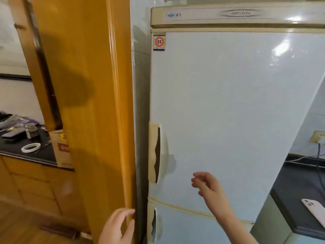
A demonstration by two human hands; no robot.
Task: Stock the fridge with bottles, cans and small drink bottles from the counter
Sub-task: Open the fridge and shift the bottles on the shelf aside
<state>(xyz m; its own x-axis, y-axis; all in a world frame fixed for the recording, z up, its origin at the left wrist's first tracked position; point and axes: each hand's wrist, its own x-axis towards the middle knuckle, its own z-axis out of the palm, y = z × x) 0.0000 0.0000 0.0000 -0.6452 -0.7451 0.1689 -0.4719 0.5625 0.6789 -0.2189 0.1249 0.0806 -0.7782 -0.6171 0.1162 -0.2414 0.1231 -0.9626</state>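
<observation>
one loose grip, left hand point(117, 226), touches doorframe point(84, 103).

Our left hand point(116, 226) sits low at the bottom of the view, its back toward us. The fingers are nearly straight and point up and to the right, the thumb apart from them, gripping nothing. Our right hand point(205, 185) is raised higher on a bare forearm point(226, 219) reaching up from the lower right, fingers loosely curled, pointing left, empty.
</observation>
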